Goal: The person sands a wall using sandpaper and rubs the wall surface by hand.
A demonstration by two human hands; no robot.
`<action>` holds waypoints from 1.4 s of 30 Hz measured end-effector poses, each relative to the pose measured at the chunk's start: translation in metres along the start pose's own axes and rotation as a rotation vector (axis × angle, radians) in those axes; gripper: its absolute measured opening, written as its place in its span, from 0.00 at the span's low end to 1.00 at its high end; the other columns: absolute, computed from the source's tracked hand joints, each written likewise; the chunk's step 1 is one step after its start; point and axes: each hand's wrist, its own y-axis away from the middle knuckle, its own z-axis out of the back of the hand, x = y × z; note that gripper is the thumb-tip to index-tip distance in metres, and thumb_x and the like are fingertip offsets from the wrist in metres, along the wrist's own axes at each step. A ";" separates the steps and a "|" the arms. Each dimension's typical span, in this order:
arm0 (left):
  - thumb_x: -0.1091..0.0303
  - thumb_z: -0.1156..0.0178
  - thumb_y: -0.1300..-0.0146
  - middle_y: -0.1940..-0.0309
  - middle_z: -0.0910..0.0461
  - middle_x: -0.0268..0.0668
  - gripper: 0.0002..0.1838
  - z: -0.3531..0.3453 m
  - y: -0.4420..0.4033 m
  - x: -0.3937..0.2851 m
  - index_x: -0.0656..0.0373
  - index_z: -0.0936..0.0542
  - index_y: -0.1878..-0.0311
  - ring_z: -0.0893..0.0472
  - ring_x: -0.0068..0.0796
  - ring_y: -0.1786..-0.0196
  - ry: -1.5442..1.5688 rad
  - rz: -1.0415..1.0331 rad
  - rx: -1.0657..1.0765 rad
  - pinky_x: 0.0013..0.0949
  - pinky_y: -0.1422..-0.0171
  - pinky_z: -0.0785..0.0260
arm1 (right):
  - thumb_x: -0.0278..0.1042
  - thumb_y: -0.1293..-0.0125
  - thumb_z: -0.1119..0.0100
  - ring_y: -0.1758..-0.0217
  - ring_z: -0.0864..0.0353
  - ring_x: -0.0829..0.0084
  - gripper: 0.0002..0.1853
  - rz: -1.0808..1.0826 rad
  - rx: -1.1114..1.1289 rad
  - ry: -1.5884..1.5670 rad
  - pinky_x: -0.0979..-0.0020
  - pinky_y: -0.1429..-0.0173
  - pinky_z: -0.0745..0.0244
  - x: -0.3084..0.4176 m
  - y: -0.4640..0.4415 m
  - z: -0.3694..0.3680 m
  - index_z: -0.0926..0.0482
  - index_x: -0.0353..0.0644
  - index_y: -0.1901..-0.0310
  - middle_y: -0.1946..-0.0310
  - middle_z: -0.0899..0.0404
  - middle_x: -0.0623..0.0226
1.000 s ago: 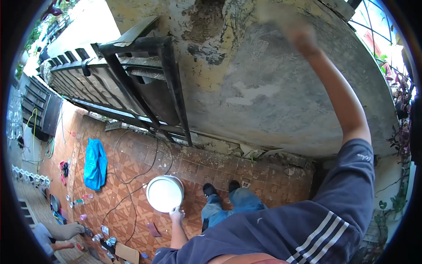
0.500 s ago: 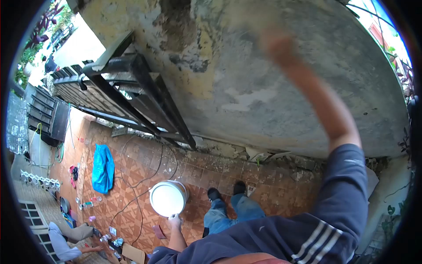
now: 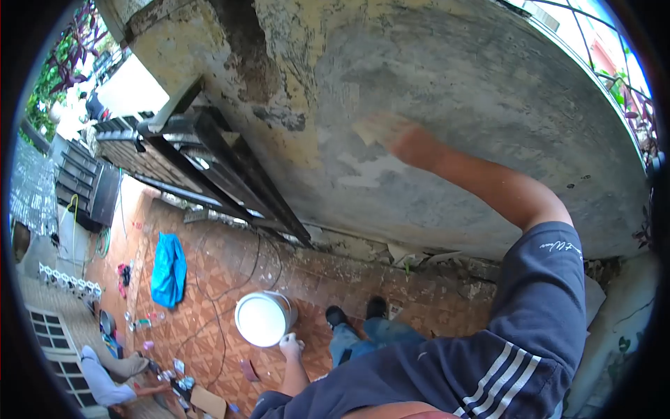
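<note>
My right arm reaches up and across to the rough, patchy wall. My right hand (image 3: 392,134) is against its grey surface (image 3: 453,105), whitish and smeared by motion. A pale, flat-edged piece (image 3: 367,133) shows at its fingers; I cannot make out what it is. Low in the view, my left hand (image 3: 292,345), coated in white, is closed at the edge of a white bucket (image 3: 285,307). Its fingers seem to grip the rim or handle there. The bucket's round top looks bright white inside.
A dark metal gate (image 3: 244,167) leans along the wall at left. On the tiled floor (image 3: 223,279) lie a blue plastic bag (image 3: 168,269), a dark cable and a reddish-brown piece (image 3: 250,371). Another person (image 3: 105,377) is at lower left among scattered items (image 3: 185,383).
My right hand has swept down and to the left across the wall. My left hand stays beside the bucket, which has shifted slightly. The view has tilted a little.
</note>
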 end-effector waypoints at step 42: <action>0.67 0.41 0.34 0.76 0.21 0.38 0.10 -0.026 0.121 0.051 0.64 0.21 0.57 0.21 0.31 0.83 0.145 -0.082 -0.033 0.30 0.81 0.30 | 0.29 0.39 0.45 0.75 0.24 0.67 0.07 -0.058 0.321 0.103 0.62 0.69 0.27 0.005 0.030 0.016 0.22 0.46 0.75 0.79 0.25 0.62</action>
